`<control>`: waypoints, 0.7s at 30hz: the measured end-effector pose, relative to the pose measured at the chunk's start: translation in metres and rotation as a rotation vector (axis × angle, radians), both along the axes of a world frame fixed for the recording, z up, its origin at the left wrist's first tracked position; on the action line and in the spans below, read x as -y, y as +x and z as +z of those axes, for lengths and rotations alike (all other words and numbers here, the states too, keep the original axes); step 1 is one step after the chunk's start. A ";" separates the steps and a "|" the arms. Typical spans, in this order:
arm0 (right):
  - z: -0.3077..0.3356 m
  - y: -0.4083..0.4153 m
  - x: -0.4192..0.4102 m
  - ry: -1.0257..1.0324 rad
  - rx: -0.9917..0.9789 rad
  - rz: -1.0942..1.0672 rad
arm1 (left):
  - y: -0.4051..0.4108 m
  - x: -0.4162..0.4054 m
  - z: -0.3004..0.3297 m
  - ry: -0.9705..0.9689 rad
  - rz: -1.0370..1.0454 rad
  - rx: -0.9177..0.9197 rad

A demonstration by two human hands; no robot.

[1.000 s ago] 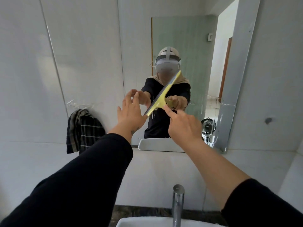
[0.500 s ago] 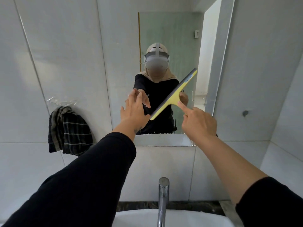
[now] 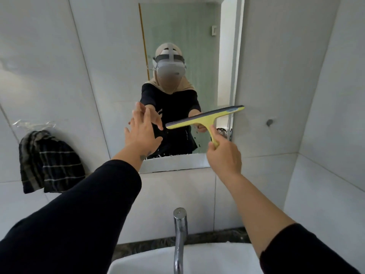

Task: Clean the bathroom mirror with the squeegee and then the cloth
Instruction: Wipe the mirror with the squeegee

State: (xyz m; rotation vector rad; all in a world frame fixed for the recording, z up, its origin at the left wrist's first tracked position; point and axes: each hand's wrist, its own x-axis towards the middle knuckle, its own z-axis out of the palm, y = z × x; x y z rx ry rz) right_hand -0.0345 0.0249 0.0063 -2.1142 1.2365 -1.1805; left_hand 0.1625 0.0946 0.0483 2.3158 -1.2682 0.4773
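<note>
The bathroom mirror [image 3: 177, 36] hangs on the white tiled wall straight ahead. My right hand [image 3: 224, 157] grips the handle of a yellow squeegee [image 3: 205, 117], whose blade lies almost level against the lower right part of the glass. My left hand [image 3: 143, 131] is open, fingers spread, flat against or just off the mirror's lower left part. A dark checked cloth [image 3: 50, 161] hangs on the wall left of the mirror, well away from both hands. Water drops cling to the glass near its bottom edge.
A chrome tap [image 3: 179, 234] rises below my arms over a white basin [image 3: 207, 260]. A small round knob [image 3: 269, 122] sticks out of the wall right of the mirror. The side wall closes in on the right.
The squeegee blade has swung from steeply slanted to almost level and shifted right and lower on the glass. My left hand stays spread at the mirror. The view has tilted down, showing more basin.
</note>
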 end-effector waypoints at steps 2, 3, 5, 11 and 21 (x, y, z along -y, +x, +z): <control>-0.007 0.006 -0.005 0.061 0.067 0.003 | 0.002 0.000 -0.003 -0.014 -0.008 0.013; -0.011 0.009 -0.008 0.083 0.105 0.005 | 0.004 0.001 -0.005 -0.022 -0.015 0.021; -0.019 0.017 -0.015 0.123 0.190 0.015 | 0.007 0.000 -0.008 -0.034 -0.029 0.040; -0.037 0.046 -0.032 0.180 0.362 0.017 | 0.013 -0.004 -0.015 -0.129 -0.061 0.086; -0.065 0.107 -0.071 0.140 0.405 0.088 | 0.046 -0.048 -0.055 -0.106 0.053 0.076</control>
